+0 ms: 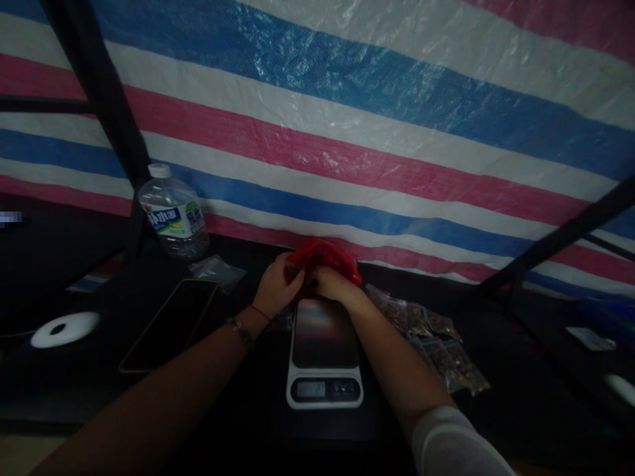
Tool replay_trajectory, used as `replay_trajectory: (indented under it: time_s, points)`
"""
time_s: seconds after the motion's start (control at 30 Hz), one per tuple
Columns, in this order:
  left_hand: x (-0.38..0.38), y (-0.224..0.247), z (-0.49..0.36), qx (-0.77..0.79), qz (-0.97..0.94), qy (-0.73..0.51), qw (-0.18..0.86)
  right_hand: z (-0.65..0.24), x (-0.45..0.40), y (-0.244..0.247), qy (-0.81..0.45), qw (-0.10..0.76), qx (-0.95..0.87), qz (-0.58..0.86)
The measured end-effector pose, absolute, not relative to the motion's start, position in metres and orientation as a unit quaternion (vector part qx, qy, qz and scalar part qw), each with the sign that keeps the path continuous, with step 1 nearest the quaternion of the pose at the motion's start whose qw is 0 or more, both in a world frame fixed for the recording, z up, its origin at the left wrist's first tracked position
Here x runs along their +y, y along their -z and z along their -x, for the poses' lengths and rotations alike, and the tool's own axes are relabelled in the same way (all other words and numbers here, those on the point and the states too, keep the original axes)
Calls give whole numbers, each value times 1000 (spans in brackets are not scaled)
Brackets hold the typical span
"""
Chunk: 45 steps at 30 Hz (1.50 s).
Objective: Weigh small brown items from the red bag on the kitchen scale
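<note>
A crumpled red plastic bag (325, 250) stands behind the kitchen scale (325, 334), its mouth facing me. My left hand (276, 285) is closed on the bag's left edge, thumb toward the opening. At the bag's mouth, my right hand (333, 284) has its fingers curled; what they hold is too dark to make out. The white scale with a dark metal plate lies below both hands, and its display seems to read 27. Right of my right forearm, small clear zip bags (439, 357) with brown bits inside lie in two rows.
To the left are a large clear bottle (173, 215), clear plastic bags (218, 272), a phone (171, 324) and a white round object (65, 329). A striped tarp (347, 158) hangs behind the black table, between dark frame legs (106, 99). A white card-like item (590, 338) lies far right.
</note>
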State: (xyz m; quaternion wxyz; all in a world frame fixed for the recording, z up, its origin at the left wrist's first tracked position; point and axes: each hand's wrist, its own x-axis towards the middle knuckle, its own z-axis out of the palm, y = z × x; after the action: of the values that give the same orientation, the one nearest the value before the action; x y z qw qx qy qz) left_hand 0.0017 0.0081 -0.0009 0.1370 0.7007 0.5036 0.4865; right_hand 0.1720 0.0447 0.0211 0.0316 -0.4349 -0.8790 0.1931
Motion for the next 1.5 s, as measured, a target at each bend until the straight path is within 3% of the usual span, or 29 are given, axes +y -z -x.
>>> replay_trajectory:
  time_s: [0.6, 0.87, 1.13, 1.33, 1.5]
  points:
    - [8, 1, -1, 501, -702, -487, 138, -183, 52, -26, -167, 40, -878, 448]
    - [9, 1, -2, 495, -731, -455, 117, -189, 55, -33, -145, 119, -866, 463]
    - [9, 6, -5, 485, -778, -380, 121, -178, 37, -54, -201, 300, -838, 409]
    - [9, 6, -5, 484, -769, -397, 127, -171, 30, -59, -211, 231, -864, 394]
    - [9, 6, -4, 497, -751, -417, 121, -182, 37, -62, -110, 184, -855, 472]
